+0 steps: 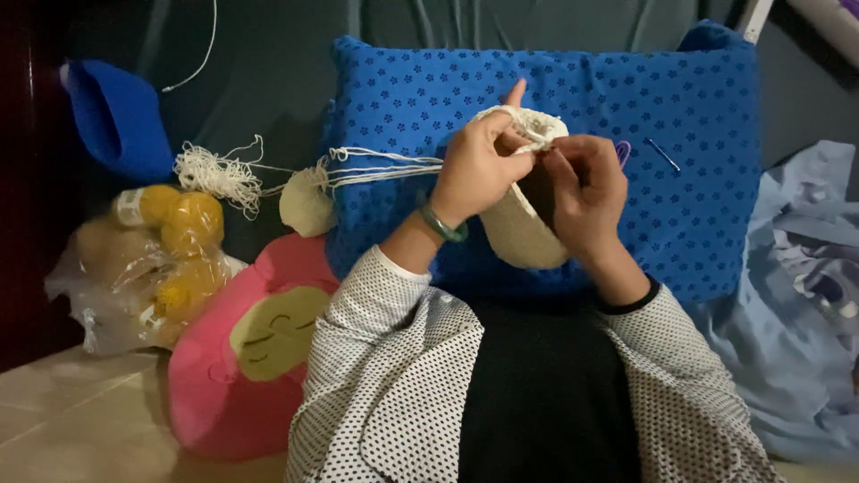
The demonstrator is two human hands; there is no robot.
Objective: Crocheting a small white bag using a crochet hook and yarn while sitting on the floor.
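A cream crocheted bowl-shaped piece (519,234) is held between both hands over a blue patterned pillow (698,116). My left hand (479,165) grips its upper rim, index finger raised, with a green bangle on the wrist. My right hand (586,192) pinches the rim from the right side; whether it holds a hook is hidden. Cream yarn strands (385,165) run left from the piece to a tangled bundle of yarn (215,174).
A pink plush cushion (237,358) lies at lower left. A clear bag of yellow yarn balls (161,259) sits left of it. A blue object (116,112) stands at upper left. Pale blue cloth (796,295) lies on the right. A thin needle (664,154) rests on the pillow.
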